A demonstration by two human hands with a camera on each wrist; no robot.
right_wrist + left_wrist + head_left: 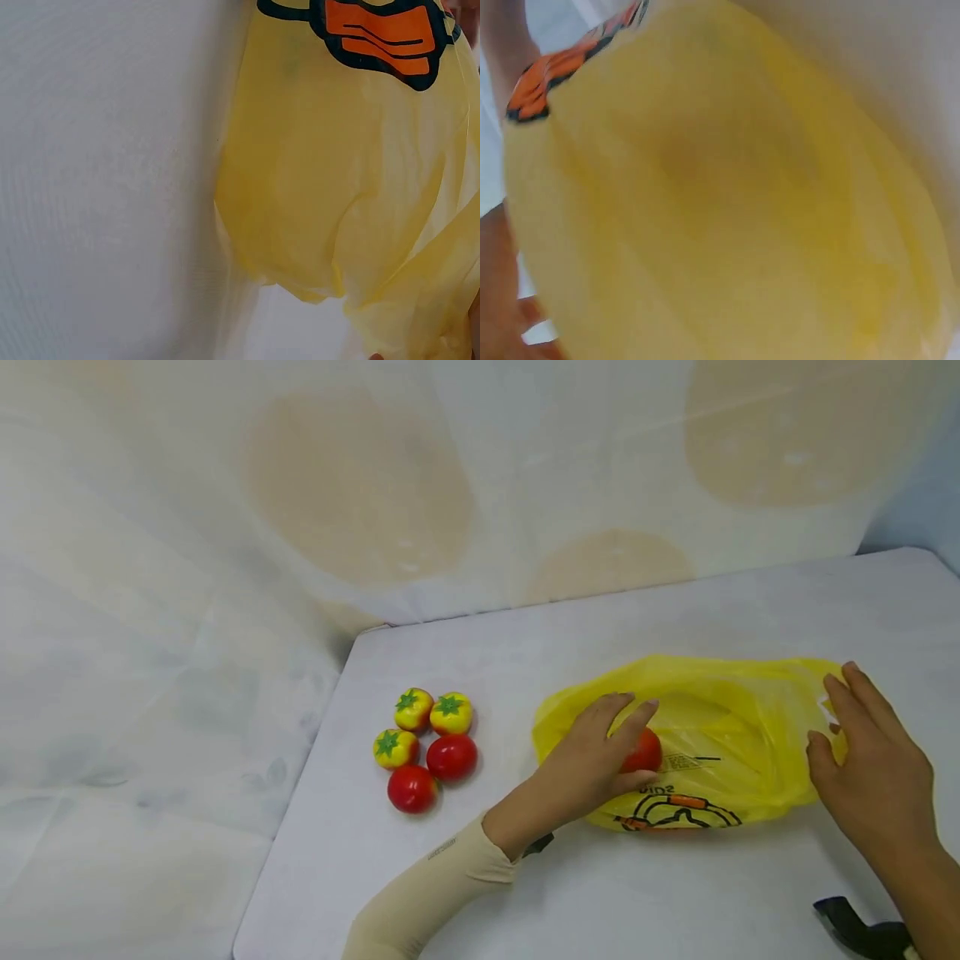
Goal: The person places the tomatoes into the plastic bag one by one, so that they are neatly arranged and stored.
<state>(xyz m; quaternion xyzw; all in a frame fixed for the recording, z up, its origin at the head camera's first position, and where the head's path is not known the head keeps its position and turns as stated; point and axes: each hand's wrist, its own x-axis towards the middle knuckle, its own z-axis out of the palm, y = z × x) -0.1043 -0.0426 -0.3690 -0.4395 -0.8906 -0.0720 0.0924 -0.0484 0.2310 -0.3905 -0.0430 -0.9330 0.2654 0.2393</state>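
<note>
A yellow plastic bag with black and orange print lies spread on the table between the hands. At its left part sits a red toy tomato, between the thumb and forefinger of my left hand. Those fingers are spread apart, with a gap showing above the tomato; whether it lies inside the bag cannot be told. My right hand is at the bag's right edge, fingers fairly straight, thumb apart. The yellow bag fills most of the left wrist view. In the right wrist view the crumpled bag hides most of the hand.
Left of the bag several toy tomatoes are grouped on the white table: yellow ones with green leaf tops and red ones. A patterned cloth hangs behind the table's far edge.
</note>
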